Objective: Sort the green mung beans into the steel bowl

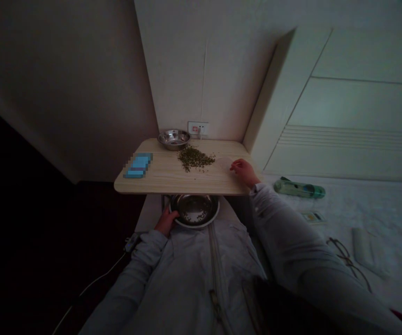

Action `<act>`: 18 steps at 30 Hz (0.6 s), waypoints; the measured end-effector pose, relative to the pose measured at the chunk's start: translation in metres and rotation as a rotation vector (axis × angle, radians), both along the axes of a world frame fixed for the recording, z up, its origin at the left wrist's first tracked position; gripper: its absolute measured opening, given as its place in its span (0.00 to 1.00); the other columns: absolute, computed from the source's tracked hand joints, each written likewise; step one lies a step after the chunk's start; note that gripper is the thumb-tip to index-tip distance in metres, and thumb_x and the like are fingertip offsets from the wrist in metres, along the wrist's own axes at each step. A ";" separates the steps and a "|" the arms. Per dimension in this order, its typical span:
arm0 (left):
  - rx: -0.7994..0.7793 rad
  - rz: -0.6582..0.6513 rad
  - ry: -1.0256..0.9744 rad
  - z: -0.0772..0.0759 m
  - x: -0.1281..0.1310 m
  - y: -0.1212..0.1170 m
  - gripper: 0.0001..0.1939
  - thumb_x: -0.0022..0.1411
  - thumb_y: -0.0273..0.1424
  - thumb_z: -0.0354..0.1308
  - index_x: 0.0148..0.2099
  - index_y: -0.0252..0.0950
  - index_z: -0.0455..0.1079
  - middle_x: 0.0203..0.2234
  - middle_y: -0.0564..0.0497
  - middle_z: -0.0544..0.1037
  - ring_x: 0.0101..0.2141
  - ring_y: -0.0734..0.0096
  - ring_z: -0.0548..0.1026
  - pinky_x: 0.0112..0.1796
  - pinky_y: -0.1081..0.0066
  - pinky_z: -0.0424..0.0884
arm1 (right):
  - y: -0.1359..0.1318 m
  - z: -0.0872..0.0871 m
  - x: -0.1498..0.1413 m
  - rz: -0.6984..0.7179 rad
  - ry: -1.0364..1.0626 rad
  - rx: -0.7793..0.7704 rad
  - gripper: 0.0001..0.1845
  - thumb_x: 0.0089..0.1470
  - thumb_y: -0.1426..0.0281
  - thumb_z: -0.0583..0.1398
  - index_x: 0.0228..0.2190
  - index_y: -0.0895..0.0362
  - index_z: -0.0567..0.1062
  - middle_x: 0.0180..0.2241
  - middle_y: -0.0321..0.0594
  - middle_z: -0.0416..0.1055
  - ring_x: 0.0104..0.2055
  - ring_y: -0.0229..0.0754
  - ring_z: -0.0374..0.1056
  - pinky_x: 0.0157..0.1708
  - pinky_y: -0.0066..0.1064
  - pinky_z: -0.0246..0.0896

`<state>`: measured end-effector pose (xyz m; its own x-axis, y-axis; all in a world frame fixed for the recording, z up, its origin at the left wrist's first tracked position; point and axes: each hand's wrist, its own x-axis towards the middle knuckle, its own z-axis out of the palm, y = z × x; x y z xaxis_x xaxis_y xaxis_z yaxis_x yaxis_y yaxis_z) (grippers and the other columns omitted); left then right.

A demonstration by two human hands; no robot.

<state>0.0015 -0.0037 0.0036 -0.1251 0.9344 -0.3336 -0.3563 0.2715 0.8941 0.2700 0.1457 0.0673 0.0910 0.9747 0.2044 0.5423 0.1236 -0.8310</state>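
Your L hand (166, 221) grips the near bowl (192, 204) by its rim, below table (152, 186) edge; keep it lvl. R hand (243, 173) fingers curl beside tabletop beans (194, 158), can't tell if holding anything; go gently, avoid scatter.

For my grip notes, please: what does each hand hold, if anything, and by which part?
The left hand holds the near metal bowl by its left rim. Whether the right hand holds anything cannot be told.

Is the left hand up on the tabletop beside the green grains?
No, the left hand is at the left side of the lower bowl, below the near edge of the table.
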 end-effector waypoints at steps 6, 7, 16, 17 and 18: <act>-0.015 0.013 -0.015 0.002 0.001 0.000 0.24 0.35 0.22 0.51 0.41 0.35 0.64 0.24 0.54 0.73 0.28 0.69 0.71 0.24 0.74 0.64 | -0.018 -0.003 -0.030 -0.008 0.141 -0.019 0.09 0.43 0.66 0.52 0.26 0.59 0.64 0.23 0.36 0.68 0.19 0.30 0.56 0.22 0.24 0.54; -0.016 0.014 -0.013 0.002 0.001 0.000 0.24 0.35 0.22 0.51 0.41 0.35 0.64 0.24 0.54 0.73 0.28 0.69 0.71 0.24 0.74 0.64 | -0.020 -0.004 -0.038 0.018 0.151 -0.012 0.10 0.43 0.65 0.51 0.27 0.59 0.64 0.23 0.36 0.68 0.20 0.30 0.57 0.22 0.24 0.54; 0.001 -0.001 -0.018 -0.001 0.001 0.001 0.26 0.35 0.22 0.51 0.42 0.35 0.63 0.23 0.54 0.72 0.28 0.68 0.71 0.26 0.72 0.65 | -0.030 -0.015 -0.072 0.128 0.022 0.073 0.10 0.45 0.65 0.50 0.27 0.59 0.65 0.23 0.35 0.68 0.25 0.32 0.61 0.29 0.26 0.55; 0.008 -0.003 -0.020 -0.002 0.000 0.002 0.26 0.35 0.22 0.52 0.42 0.35 0.63 0.23 0.55 0.72 0.27 0.68 0.71 0.26 0.73 0.65 | -0.030 -0.015 -0.071 0.137 0.013 0.064 0.10 0.45 0.65 0.50 0.28 0.59 0.65 0.23 0.35 0.68 0.25 0.32 0.61 0.29 0.26 0.55; 0.013 -0.005 -0.019 -0.002 0.000 0.002 0.25 0.35 0.22 0.52 0.42 0.35 0.63 0.22 0.55 0.72 0.27 0.69 0.71 0.26 0.73 0.65 | -0.031 -0.015 -0.070 0.150 0.001 0.055 0.11 0.45 0.65 0.50 0.28 0.59 0.65 0.23 0.36 0.68 0.24 0.31 0.61 0.29 0.26 0.56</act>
